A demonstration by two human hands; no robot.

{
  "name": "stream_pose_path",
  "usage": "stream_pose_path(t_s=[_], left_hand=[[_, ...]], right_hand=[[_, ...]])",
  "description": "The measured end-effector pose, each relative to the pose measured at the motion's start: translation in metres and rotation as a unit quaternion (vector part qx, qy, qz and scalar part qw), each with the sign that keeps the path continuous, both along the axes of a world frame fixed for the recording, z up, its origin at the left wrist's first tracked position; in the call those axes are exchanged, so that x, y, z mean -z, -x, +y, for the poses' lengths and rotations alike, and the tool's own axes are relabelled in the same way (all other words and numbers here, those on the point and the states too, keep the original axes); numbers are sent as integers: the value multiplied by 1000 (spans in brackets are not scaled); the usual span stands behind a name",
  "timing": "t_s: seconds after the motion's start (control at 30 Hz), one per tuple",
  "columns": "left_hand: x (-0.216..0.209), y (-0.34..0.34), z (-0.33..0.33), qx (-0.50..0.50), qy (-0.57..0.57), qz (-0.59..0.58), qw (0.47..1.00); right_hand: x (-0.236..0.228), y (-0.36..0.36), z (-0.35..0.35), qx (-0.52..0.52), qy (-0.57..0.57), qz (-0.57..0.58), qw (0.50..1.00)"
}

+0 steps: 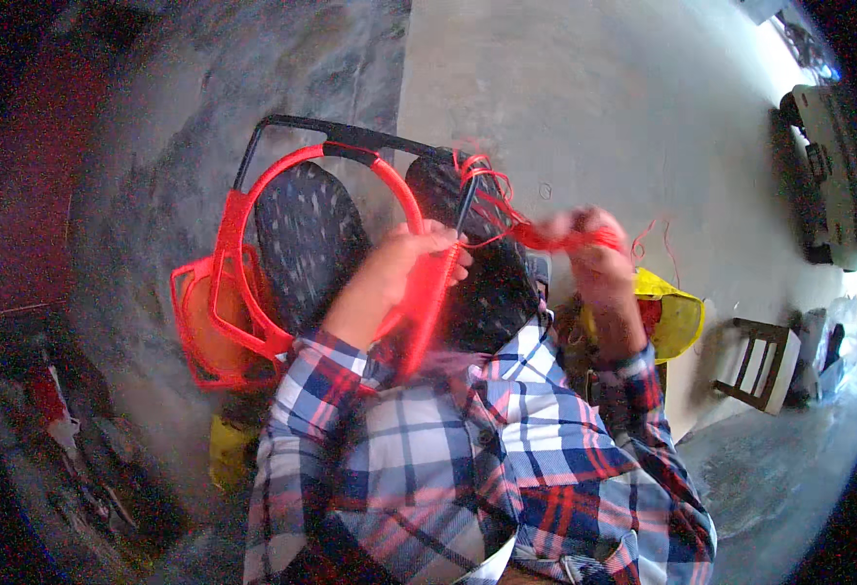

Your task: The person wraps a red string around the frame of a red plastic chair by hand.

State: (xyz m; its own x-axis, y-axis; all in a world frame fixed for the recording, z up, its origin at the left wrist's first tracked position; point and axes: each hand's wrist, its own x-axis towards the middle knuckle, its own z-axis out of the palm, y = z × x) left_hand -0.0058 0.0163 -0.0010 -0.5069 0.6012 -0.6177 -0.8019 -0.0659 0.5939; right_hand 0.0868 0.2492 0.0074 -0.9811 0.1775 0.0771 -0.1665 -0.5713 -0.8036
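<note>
Across my lap rests a black metal frame [297, 123] with a round ring [245, 244] inside it, much of both wrapped tightly in red cord. My left hand [404, 258] is closed around the frame's right side, where the red wrapping meets bare black bar. To the right, my right hand [599, 253], blurred by motion, grips a bundle of red cord [531, 234]. Loose loops of that cord run from the bundle to the frame's upper right corner and hang about it. My forearm and sleeve hide part of the frame's near side.
Another red-wrapped frame [183, 317] lies at my left. By my right forearm is a yellow bag [677, 322] with something red inside. Farther right stands a small slatted stool [760, 366]. A pale vehicle [838, 185] is at the far right edge, beyond the concrete floor [594, 107].
</note>
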Motion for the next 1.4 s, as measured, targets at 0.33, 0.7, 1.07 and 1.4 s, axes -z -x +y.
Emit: stream_pose_path(t_s=[0.33, 0.7, 1.07, 1.4], left_hand=[[-1, 5, -6, -8, 20, 20, 1000], [-1, 1, 0, -20, 5, 4, 1000], [5, 11, -9, -25, 11, -15, 1000], [-18, -1, -6, -10, -4, -17, 1000]], right_hand=[[-68, -132, 134, 286, 25, -8, 958], [10, 6, -41, -57, -293, -168, 940], [6, -4, 36, 119, -179, -257, 942], [2, 32, -43, -84, -468, -69, 877]])
